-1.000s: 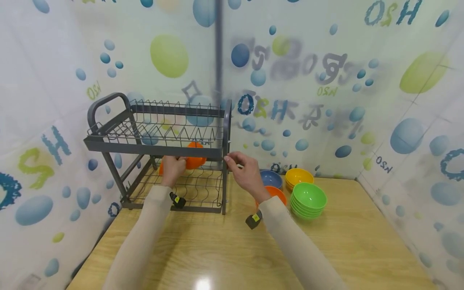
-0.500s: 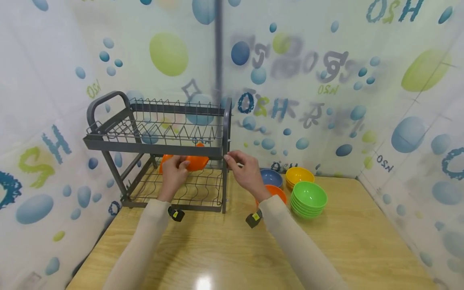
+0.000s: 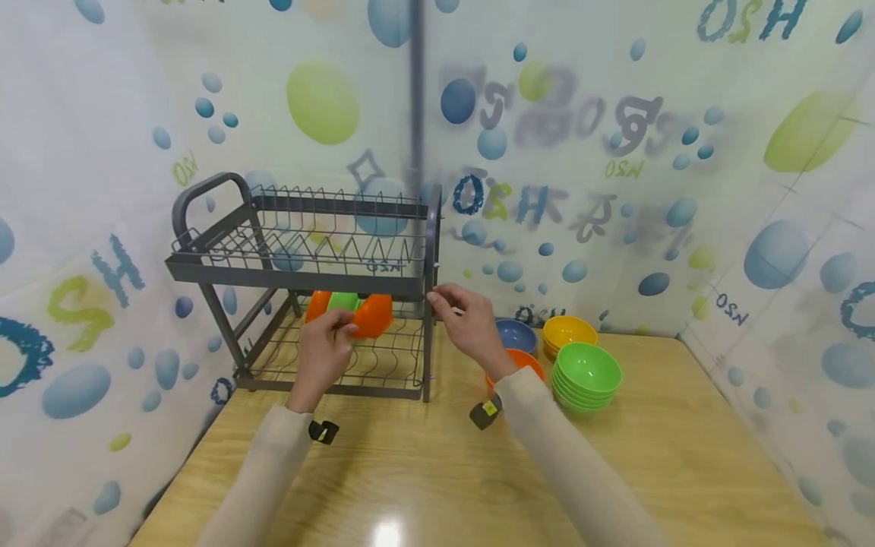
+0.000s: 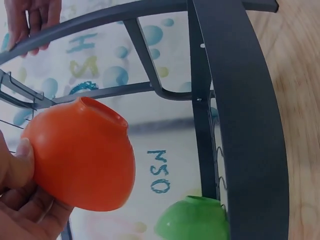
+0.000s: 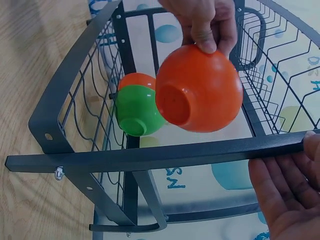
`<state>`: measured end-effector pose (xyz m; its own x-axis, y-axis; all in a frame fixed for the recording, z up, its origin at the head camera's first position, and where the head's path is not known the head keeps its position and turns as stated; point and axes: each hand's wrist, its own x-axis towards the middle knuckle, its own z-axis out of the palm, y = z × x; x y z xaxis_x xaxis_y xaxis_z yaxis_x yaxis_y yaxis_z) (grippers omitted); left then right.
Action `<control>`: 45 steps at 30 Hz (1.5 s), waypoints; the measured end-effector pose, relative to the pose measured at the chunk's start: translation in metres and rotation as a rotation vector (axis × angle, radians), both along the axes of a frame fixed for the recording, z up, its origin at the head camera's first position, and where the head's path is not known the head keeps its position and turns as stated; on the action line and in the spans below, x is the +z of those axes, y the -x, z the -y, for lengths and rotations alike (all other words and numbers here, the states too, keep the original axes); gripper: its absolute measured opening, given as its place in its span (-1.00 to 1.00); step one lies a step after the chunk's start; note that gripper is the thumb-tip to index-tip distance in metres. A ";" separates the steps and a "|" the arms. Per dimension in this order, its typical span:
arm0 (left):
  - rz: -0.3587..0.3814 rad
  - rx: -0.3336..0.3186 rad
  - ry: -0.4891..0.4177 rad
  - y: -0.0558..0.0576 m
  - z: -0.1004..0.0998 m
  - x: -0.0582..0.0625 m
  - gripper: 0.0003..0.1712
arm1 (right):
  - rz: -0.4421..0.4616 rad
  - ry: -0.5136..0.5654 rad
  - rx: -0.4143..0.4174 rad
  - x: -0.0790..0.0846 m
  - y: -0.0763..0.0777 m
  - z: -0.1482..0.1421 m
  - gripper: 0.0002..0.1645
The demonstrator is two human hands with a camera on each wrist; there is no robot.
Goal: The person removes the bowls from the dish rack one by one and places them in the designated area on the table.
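Observation:
My left hand pinches the rim of an orange bowl between thumb and fingers. That bowl is tilted on its side at the front of the lower tier of a dark grey two-tier dish rack. Further in on the lower tier are a green bowl and another orange bowl, partly hidden behind it. My right hand grips the rack's right upright, thumb on one side and fingers on the other, as the right wrist view shows.
Right of the rack on the wooden table stand a blue bowl, an orange bowl, stacked yellow bowls and a stack of green bowls. A patterned curtain hangs behind.
My left hand has drawn back and down toward me with the orange bowl, which has turned. The green bowl in the rack has come into sight. My right hand keeps its grip.

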<state>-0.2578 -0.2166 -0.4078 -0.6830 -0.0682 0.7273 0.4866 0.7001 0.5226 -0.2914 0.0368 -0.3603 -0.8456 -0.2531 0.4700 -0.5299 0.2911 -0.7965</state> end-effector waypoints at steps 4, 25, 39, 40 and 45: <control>-0.066 -0.035 0.049 -0.010 0.000 -0.003 -0.83 | 0.043 -0.002 0.021 -0.001 0.000 -0.002 -0.61; -0.238 -0.257 0.266 -0.062 -0.008 0.017 -0.68 | -0.065 -0.193 0.235 0.005 -0.039 -0.049 -0.23; -0.291 -0.467 0.349 -0.077 -0.034 0.022 -0.49 | -0.306 -0.387 0.285 0.005 -0.073 -0.084 -0.21; -0.293 -0.481 0.359 -0.077 -0.036 0.023 -0.48 | -0.323 -0.394 0.296 0.006 -0.075 -0.086 -0.23; -0.315 -0.514 0.425 -0.077 -0.048 0.026 -0.56 | -0.419 -0.440 0.353 0.006 -0.085 -0.096 -0.30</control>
<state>-0.1810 -0.1684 -0.3823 -0.3067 0.5358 0.7867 0.8903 0.4538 0.0380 -0.2062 0.1324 -0.3544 -0.4482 -0.7205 0.5290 -0.8885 0.2942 -0.3521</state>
